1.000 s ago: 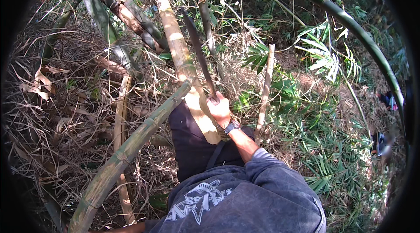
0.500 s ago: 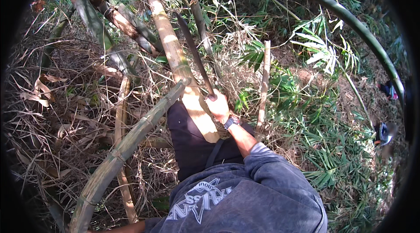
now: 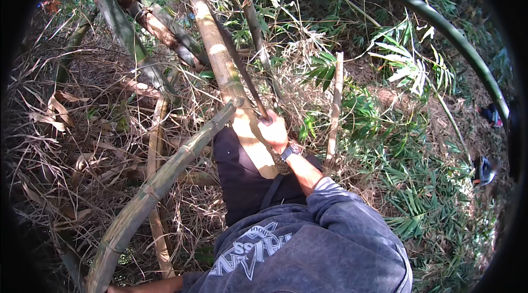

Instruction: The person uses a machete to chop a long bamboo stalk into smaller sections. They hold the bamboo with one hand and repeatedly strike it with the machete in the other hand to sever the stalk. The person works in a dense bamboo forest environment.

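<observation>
My right hand [image 3: 273, 129], a watch on its wrist, is closed around the handle of a machete. The long dark machete blade [image 3: 240, 64] points up and away, along the right side of a thick yellowish bamboo pole [image 3: 220, 56]; whether it touches cannot be told. That pole slopes toward me, its near end by my dark trousers. A greenish-brown bamboo pole [image 3: 165, 169] runs from the lower left up to the thick pole, its cut tip overlapping it in view. My left hand [image 3: 114, 289] shows only partly at the bottom edge, beside this pole's lower end; its fingers are hidden.
Dark green bamboo stems [image 3: 124, 31] lean at the upper left. A thin upright bamboo stub [image 3: 335, 108] stands right of my hand. A curved green stem [image 3: 434, 15] arches over the right. Dry twigs cover the left ground. A person [image 3: 485, 171] is far right.
The machete blade has swung slightly left, closer against the thick bamboo pole. A bit more of my left hand shows at the bottom edge. The whole view has shifted slightly.
</observation>
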{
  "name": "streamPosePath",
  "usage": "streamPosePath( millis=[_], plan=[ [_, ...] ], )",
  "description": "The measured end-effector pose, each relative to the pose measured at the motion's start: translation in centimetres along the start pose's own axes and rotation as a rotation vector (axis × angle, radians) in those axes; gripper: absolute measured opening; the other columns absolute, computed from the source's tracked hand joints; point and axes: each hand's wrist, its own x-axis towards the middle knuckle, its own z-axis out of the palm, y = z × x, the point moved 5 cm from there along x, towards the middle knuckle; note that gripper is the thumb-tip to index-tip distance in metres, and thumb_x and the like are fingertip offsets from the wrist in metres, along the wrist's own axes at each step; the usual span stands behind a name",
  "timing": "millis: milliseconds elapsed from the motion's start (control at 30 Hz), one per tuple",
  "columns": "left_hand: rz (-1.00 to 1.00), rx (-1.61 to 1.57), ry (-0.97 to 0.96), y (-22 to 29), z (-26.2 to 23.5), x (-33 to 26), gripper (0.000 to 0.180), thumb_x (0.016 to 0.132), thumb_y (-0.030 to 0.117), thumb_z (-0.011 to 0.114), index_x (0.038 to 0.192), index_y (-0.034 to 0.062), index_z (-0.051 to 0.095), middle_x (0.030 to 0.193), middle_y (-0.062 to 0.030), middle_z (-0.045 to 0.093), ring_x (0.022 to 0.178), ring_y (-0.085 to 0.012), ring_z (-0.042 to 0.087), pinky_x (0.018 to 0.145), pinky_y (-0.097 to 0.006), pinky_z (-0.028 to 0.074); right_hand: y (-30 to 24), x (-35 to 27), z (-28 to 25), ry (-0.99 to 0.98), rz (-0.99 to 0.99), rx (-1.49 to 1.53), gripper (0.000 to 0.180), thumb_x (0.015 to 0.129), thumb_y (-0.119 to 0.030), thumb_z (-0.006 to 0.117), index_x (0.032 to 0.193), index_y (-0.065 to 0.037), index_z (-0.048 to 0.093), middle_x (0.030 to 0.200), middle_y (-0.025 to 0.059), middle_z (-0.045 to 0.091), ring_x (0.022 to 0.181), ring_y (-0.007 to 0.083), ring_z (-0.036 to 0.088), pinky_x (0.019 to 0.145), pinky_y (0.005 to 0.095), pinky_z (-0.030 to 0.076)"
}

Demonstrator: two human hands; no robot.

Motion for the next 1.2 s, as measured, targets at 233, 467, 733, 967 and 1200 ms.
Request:
streamPosePath(
  millis=[233, 467, 733, 967, 1200],
  plan=[
    [-0.081, -0.095, -0.002, -4.6, -1.9, -8.7, 0.061, 0.089, 0.032, 0.038, 0.121, -0.0188, 0.044, 0.116, -0.0281, 0.055, 0.103, -0.0353, 0.058, 0.096, -0.048, 0.046, 10.8, -0.6, -0.5, -0.315, 0.321, -0.447, 0.027, 0.067, -0.017, 0.06, 0.088, -0.002, 0.066, 0.081, 0.0211, 0.066, 0.077, 0.0352, 0.066, 0.07, 0.0427, 0.051],
    [-0.115, -0.098, -0.018, -5.5, -2.4, -9.8, 0.061, 0.089, 0.032, 0.038, 0.121, -0.0191, 0.044, 0.116, -0.0286, 0.054, 0.103, -0.0356, 0.057, 0.096, -0.048, 0.045, 2.9, 2.4, 1.1, -0.115, 0.014, 0.105, 0.011, 0.075, -0.01, 0.055, 0.078, 0.0, 0.06, 0.069, 0.0173, 0.062, 0.061, 0.0285, 0.06, 0.059, 0.0385, 0.046],
    [-0.138, -0.104, 0.002, -6.4, -3.5, -9.8, 0.061, 0.089, 0.032, 0.038, 0.121, -0.0194, 0.043, 0.116, -0.0291, 0.053, 0.103, -0.036, 0.057, 0.095, -0.048, 0.045, 8.4, 2.5, -2.2, -0.349, 0.337, -0.538, 0.031, 0.069, -0.013, 0.057, 0.094, 0.001, 0.068, 0.078, 0.0263, 0.064, 0.076, 0.0373, 0.066, 0.069, 0.0425, 0.052],
    [-0.173, -0.101, 0.002, -7.1, -2.6, -9.4, 0.062, 0.088, 0.032, 0.038, 0.121, -0.0198, 0.043, 0.116, -0.0295, 0.052, 0.103, -0.0364, 0.056, 0.095, -0.047, 0.045, 2.5, 2.9, -1.4, -0.11, 0.02, -0.217, 0.035, 0.07, -0.019, 0.068, 0.1, -0.002, 0.067, 0.087, 0.022, 0.067, 0.079, 0.0347, 0.066, 0.072, 0.0409, 0.051],
    [-0.169, -0.107, 0.009, -6.2, -2.3, -9.3, 0.062, 0.088, 0.032, 0.038, 0.121, -0.0201, 0.042, 0.117, -0.03, 0.051, 0.103, -0.0367, 0.056, 0.095, -0.047, 0.044, 13.5, 5.1, -1.6, -0.418, 0.009, -0.888, 0.023, 0.078, -0.024, 0.061, 0.082, -0.002, 0.064, 0.07, 0.0181, 0.065, 0.066, 0.0328, 0.064, 0.061, 0.0415, 0.05]
  ],
)
